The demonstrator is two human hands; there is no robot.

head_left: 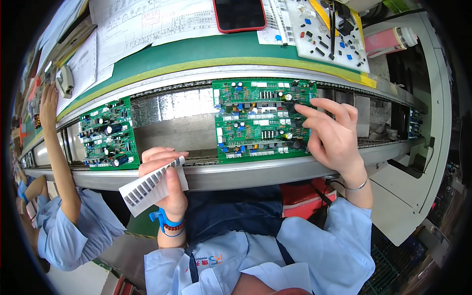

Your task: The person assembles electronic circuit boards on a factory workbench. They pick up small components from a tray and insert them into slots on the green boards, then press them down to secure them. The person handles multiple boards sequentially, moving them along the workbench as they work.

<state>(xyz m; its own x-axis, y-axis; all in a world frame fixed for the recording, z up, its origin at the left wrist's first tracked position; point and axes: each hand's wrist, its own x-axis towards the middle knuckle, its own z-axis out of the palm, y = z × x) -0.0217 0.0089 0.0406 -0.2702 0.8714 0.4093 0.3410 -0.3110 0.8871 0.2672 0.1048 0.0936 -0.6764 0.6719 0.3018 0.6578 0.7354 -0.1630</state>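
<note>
Head view looked down on a long metal conveyor rail [255,172] that curved across the picture, and I saw 2 green printed circuit boards riding in it. My right hand [332,135] rested on the right end of the nearer green circuit board [260,120], fingers spread and partly curled, the index fingertip [299,109] pressed down among the small black and silver components near the board's right edge. I could not tell whether a part was pinched under those fingers; the hand gripped nothing I could make out. A thin silver bracelet [358,187] sat on that wrist.

My left hand [164,179] hung just in front of the rail, below the gap between the 2 boards, closed on a white paper strip of taped dark components [147,189], with the thumb laid over the strip's face and the fingers folded behind it. The strip tilted down to the left, clear of the rail. A blue strap and a red bead band [169,225] circled that wrist.

Further left lay the second green circuit board [108,135], carrying several round capacitors. Another person's hand [48,105] in a light blue sleeve reached up past the rail at the far left. Beyond the rail, on the green bench mat [196,51], lay white printed sheets [147,22], a red-cased phone [240,14] and a white foam tray of loose parts [329,32].
</note>
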